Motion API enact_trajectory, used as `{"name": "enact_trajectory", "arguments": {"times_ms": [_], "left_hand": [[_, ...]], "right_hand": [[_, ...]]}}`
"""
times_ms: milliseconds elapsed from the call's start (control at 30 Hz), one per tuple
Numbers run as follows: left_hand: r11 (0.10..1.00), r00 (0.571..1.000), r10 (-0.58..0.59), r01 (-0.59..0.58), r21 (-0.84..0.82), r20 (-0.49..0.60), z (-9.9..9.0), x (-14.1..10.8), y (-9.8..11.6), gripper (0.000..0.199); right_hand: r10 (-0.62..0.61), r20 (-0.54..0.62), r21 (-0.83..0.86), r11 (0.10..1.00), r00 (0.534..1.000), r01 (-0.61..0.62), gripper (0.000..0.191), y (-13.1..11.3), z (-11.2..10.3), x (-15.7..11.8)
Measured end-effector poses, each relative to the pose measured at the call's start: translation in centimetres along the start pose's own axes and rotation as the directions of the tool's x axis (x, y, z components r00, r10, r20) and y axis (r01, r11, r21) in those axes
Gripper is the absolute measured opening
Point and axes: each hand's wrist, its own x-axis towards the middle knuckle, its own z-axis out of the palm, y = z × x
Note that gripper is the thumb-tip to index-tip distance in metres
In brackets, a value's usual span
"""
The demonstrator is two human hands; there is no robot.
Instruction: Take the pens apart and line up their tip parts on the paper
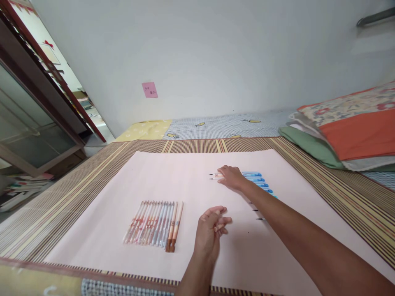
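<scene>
My right hand [231,177] reaches over a row of slim pens at the right of the pale pink sheet [160,176]. Its fingers are bent down onto the white barrel of a pen [216,175] with a dark pointed tip. Blue pen ends [257,180] stick out beyond that hand, and my forearm covers part of the row. Nearer to me, my left hand [212,224] hovers above the sheet, fingers loosely curled and apart, with nothing visible in it. To its left lies a neat row of pale patterned pens [149,224], ending in two wood-coloured ones [173,228] with brown ends.
The sheet lies on a striped mat [101,172]. Folded bedding [354,135] is stacked at the right, against a white wall [216,57] with a pink note [149,90]. A glass-panelled door [33,127] and stacked books [24,187] are at the left.
</scene>
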Motion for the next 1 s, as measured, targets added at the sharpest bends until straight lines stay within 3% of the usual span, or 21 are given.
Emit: {"name": "enact_trajectory", "arguments": {"times_ms": [100, 233, 367, 533, 700, 867, 1000], "left_hand": [[1.0, 1.0, -0.003, 0.003, -0.003, 0.007, 0.0, 0.0, 0.0, 0.041], [0.999, 0.999, 0.0, 0.002, -0.038, 0.036, -0.2, 0.0, 0.2, 0.039], [0.988, 0.999, -0.023, 0.029, -0.154, 0.041, -0.5, 0.4, 0.6, 0.03], [0.946, 0.995, -0.096, 0.091, -0.312, -0.003, -0.7, 0.9, 1.2, 0.03], [0.915, 0.992, -0.111, 0.078, -0.396, -0.061, -0.8, 1.1, 2.0, 0.028], [0.888, 0.993, -0.117, 0.09, -0.451, -0.031, -1.0, 1.1, 2.6, 0.025], [0.879, 0.994, -0.111, 0.098, -0.466, -0.001, -1.0, 1.2, 2.6, 0.025]], "right_hand": [[0.028, -0.051, 0.08, 0.996, 0.998, -0.024, 0.047, 0.3, -0.7, -0.3], [0.133, -0.166, 0.205, 0.974, 0.977, -0.098, 0.038, 1.4, -2.2, -0.9], [0.17, -0.231, 0.333, 0.939, 0.958, -0.086, 0.034, 1.6, -3.5, -3.4], [0.064, -0.178, 0.616, 0.785, 0.982, 0.06, 0.026, -1.4, -3.7, -9.1], [-0.029, -0.019, 0.707, 0.706, 0.999, 0.034, 0.03, -5.1, -2.7, -13.9], [-0.112, 0.014, 0.829, 0.557, 0.994, 0.051, 0.029, -8.0, -1.3, -15.7], [-0.047, 0.001, 0.881, 0.473, 0.999, 0.021, 0.026, -9.0, 0.0, -15.9]]}}
